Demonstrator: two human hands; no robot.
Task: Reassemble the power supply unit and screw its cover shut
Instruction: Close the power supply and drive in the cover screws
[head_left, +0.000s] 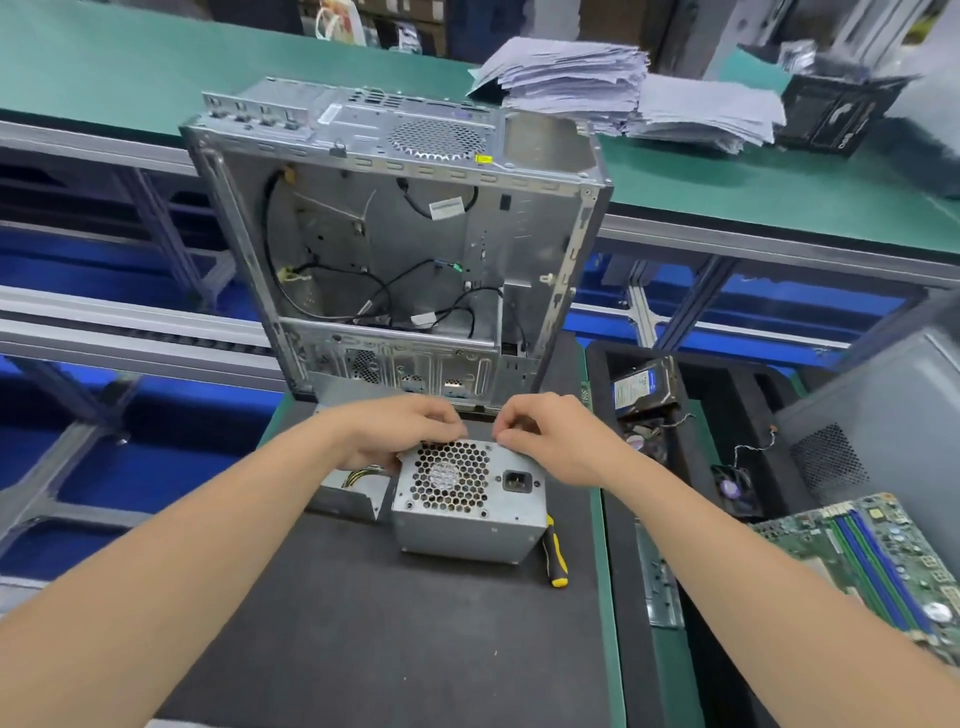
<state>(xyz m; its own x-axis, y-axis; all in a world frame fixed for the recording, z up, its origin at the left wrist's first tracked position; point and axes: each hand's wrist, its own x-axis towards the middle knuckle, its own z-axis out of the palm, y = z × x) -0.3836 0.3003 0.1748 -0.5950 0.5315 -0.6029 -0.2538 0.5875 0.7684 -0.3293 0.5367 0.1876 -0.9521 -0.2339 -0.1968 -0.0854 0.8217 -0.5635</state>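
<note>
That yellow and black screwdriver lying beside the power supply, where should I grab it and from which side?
Grip the screwdriver by its handle, near the end toward you, coming from above and the right with the right hand. The power supply sits close along its left side and the shaft is out of sight, so only the handle is free.

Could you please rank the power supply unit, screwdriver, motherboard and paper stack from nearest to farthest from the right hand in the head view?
From the right hand:
1. power supply unit, at its fingertips.
2. screwdriver, on the mat by the unit's right side.
3. motherboard, far right.
4. paper stack, on the far bench.
</note>
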